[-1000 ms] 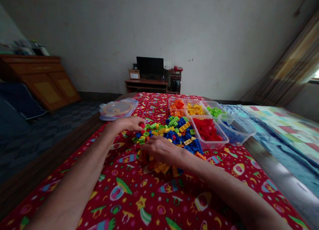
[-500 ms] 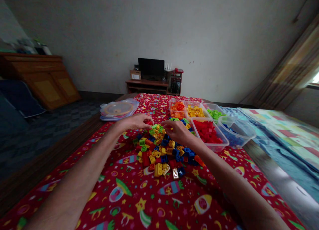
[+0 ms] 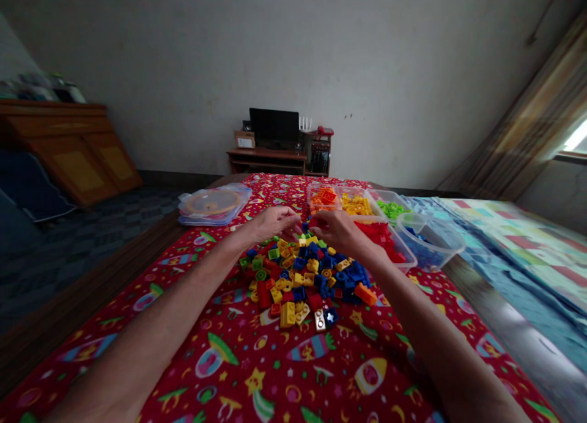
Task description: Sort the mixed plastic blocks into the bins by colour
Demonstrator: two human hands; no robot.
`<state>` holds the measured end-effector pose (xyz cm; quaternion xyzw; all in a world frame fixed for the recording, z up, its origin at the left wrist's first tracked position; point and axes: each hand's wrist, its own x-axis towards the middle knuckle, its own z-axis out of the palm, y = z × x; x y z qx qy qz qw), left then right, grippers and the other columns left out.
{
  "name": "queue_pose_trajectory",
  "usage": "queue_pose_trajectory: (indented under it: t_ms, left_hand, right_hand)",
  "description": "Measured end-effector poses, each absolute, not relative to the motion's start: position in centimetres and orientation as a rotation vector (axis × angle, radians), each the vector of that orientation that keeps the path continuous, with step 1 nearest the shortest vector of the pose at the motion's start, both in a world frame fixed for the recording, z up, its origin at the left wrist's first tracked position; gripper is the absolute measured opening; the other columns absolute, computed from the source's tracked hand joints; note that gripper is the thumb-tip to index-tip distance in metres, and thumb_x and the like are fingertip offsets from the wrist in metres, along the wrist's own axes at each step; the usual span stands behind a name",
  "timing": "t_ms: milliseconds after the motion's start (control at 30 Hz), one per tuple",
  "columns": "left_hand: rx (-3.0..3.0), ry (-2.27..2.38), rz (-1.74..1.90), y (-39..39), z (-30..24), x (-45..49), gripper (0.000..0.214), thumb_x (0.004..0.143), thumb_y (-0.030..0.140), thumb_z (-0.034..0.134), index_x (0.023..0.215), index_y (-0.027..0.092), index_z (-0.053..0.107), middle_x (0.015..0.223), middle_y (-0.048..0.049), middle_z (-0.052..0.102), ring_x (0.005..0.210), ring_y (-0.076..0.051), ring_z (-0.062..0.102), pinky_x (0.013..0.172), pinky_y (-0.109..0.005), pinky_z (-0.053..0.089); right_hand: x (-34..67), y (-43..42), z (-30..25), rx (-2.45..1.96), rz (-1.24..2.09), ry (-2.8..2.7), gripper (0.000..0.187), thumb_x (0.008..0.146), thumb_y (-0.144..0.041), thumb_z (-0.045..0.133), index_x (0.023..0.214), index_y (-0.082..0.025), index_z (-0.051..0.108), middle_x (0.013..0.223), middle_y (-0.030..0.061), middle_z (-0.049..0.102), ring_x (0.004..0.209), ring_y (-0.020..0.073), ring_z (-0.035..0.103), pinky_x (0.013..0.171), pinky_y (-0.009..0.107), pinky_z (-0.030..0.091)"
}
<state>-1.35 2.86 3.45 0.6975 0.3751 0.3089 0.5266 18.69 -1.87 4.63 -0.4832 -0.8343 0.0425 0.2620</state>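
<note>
A loose pile of toy building blocks (image 3: 298, 279) in yellow, blue, red, green and orange lies on the red patterned tablecloth (image 3: 293, 374). Over the pile's far side, my left hand (image 3: 276, 223) has its fingers curled inward. Close beside it, my right hand (image 3: 337, 228) bends its fingers and thumb together, facing the left fingertips. Whatever sits between the fingers of either hand is too small and dark to make out. Part of the pile's far edge is hidden behind both hands.
Right of the pile stand clear containers of sorted blocks: orange (image 3: 324, 197), yellow (image 3: 356, 204), green (image 3: 389, 209), red (image 3: 385, 242) and blue (image 3: 419, 236). Stacked clear lids (image 3: 213, 204) lie at the left. A bed (image 3: 518, 246) adjoins the table's right side.
Both hands have risen and shifted away from me, off the green and yellow blocks at the pile's far side. My right hand now covers part of the red container. The view has turned slightly.
</note>
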Motion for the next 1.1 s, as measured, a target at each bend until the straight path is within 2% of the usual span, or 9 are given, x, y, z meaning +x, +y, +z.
queue_pose_trajectory:
  t_ms: [100, 200, 367, 533, 633, 700, 900, 1000, 1100]
  left_hand:
    - [1.694, 0.910, 0.724, 3.1, 3.4, -1.6, 0.051, 0.071, 0.065, 0.062, 0.078, 0.014, 0.056, 0.075, -0.0059, 0.071, 0.055, -0.016, 0.066, 0.050, -0.024, 0.049]
    - [1.718, 0.927, 0.711, 3.3, 3.2, -1.6, 0.046, 0.079, 0.060, 0.056, 0.080, 0.014, 0.059, 0.066, -0.0026, 0.068, 0.048, -0.013, 0.062, 0.048, -0.023, 0.046]
    - [1.724, 0.908, 0.694, 3.2, 2.9, -1.1, 0.035, 0.079, 0.046, 0.064, 0.095, 0.015, 0.060, 0.070, -0.0014, 0.069, 0.057, -0.015, 0.066, 0.057, -0.025, 0.051]
    - [1.578, 0.839, 0.685, 2.6, 2.5, -0.2, 0.058, 0.083, 0.046, 0.061, 0.129, 0.015, 0.042, 0.086, -0.0099, 0.072, 0.073, -0.022, 0.071, 0.067, -0.031, 0.056]
    - [1.544, 0.773, 0.694, 2.0, 2.3, 0.5, 0.071, 0.086, 0.049, 0.056, 0.142, 0.016, 0.027, 0.090, -0.0122, 0.072, 0.077, -0.023, 0.072, 0.070, -0.033, 0.057]
    - [1.539, 0.712, 0.685, 1.5, 2.4, 1.0, 0.078, 0.084, 0.051, 0.058, 0.145, 0.018, 0.023, 0.093, -0.0122, 0.072, 0.079, -0.024, 0.072, 0.070, -0.033, 0.057]
    - [1.557, 0.608, 0.661, 0.7, 2.7, 2.0, 0.088, 0.074, 0.059, 0.065, 0.143, 0.018, 0.029, 0.097, -0.0118, 0.071, 0.077, -0.026, 0.071, 0.069, -0.033, 0.057]
    - [1.620, 0.647, 0.672, 0.7, 3.0, 1.7, 0.079, 0.081, 0.063, 0.053, 0.142, 0.017, 0.032, 0.097, -0.0138, 0.071, 0.080, -0.025, 0.071, 0.072, -0.035, 0.056]
    - [1.878, 0.810, 0.707, 1.6, 4.0, -0.1, 0.065, 0.086, 0.062, 0.042, 0.131, 0.016, 0.049, 0.096, -0.0123, 0.072, 0.087, -0.023, 0.069, 0.079, -0.034, 0.054]
  right_hand:
    - [22.1, -2.5, 6.9, -1.526, 0.090, -2.342, 0.014, 0.076, -0.019, 0.060, 0.081, -0.016, 0.072, 0.072, 0.0035, 0.064, 0.062, 0.0116, 0.051, 0.058, 0.025, 0.035]
    - [26.0, -2.9, 8.4, -1.773, 0.191, -2.388, 0.015, 0.075, -0.021, 0.060, 0.078, -0.016, 0.074, 0.067, 0.0027, 0.064, 0.060, 0.0118, 0.053, 0.057, 0.025, 0.037]
    - [29.2, -2.7, 9.0, -2.004, 0.174, -2.207, 0.032, 0.079, -0.036, 0.059, 0.099, -0.014, 0.072, 0.077, 0.0065, 0.068, 0.062, 0.0136, 0.057, 0.057, 0.025, 0.040]
    - [26.1, -3.0, 9.1, -1.653, -0.102, -2.178, 0.027, 0.085, -0.027, 0.051, 0.093, -0.014, 0.072, 0.073, 0.0064, 0.067, 0.063, 0.0127, 0.055, 0.060, 0.026, 0.036]
    - [22.7, -3.5, 8.6, -1.369, 0.024, -2.251, 0.024, 0.086, -0.025, 0.051, 0.097, -0.015, 0.070, 0.076, 0.0047, 0.067, 0.063, 0.0105, 0.054, 0.059, 0.024, 0.034]
    - [20.8, -3.7, 7.8, -1.217, 0.141, -2.318, 0.021, 0.085, -0.024, 0.053, 0.096, -0.016, 0.069, 0.078, 0.0038, 0.067, 0.064, 0.0094, 0.053, 0.059, 0.022, 0.033]
    - [18.9, -3.4, 6.3, -1.131, 0.171, -2.350, 0.011, 0.081, -0.021, 0.057, 0.082, -0.013, 0.065, 0.072, 0.0018, 0.062, 0.061, 0.0078, 0.048, 0.057, 0.022, 0.030]
    - [20.1, -3.4, 7.2, -1.209, 0.116, -2.341, 0.011, 0.081, -0.023, 0.058, 0.082, -0.014, 0.065, 0.070, 0.0006, 0.061, 0.060, 0.0075, 0.047, 0.056, 0.022, 0.029]
    - [22.9, -3.5, 8.4, -1.464, 0.026, -2.323, 0.014, 0.080, -0.027, 0.059, 0.077, -0.016, 0.067, 0.069, 0.0008, 0.062, 0.059, 0.0086, 0.047, 0.055, 0.023, 0.028]
